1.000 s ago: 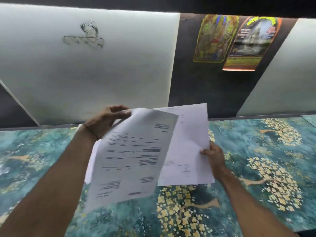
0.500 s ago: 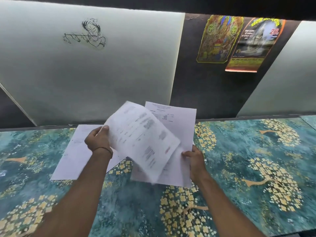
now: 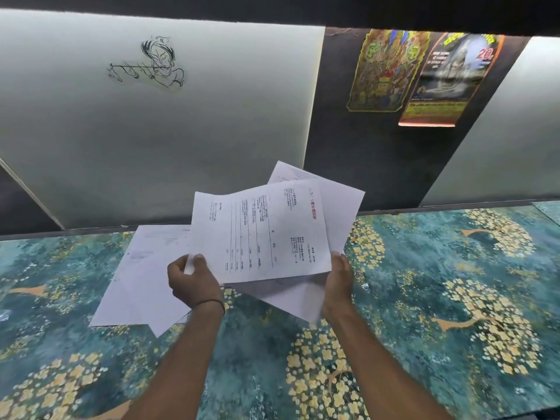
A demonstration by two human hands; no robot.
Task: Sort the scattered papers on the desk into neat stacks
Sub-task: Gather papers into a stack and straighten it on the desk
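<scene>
1. The bench (image 3: 454,283) is covered with a teal cloth printed with yellow blossom trees, which runs across the whole width of the view.
2. Behind the bench stands a pale panel (image 3: 212,140) bearing a small line drawing (image 3: 151,63) of a figure with a flute.
3. To the right of the panel, a dark wall strip carries two posters side by side: a yellow-green poster (image 3: 385,71) and an orange-edged poster (image 3: 451,80).
4. A loose pile of papers (image 3: 142,277) lies flat on the bench at the left, its edges uneven and one corner sticking out at the front. The left forearm crosses in front of its near right corner.
5. The left hand (image 3: 194,283) pinches the lower left corner of a printed sheet (image 3: 263,234), thumb on top, holding it up off the bench and turned sideways. A dark band (image 3: 212,304) circles that wrist.
6. The right hand (image 3: 339,286) grips the lower right edge of the back sheets (image 3: 342,207), which fan out behind and below the printed sheet.
7. The printed sheet overlaps and hides most of the back sheets. Whether the right hand also touches it cannot be told.
8. Both hands are raised close together at centre.
</scene>
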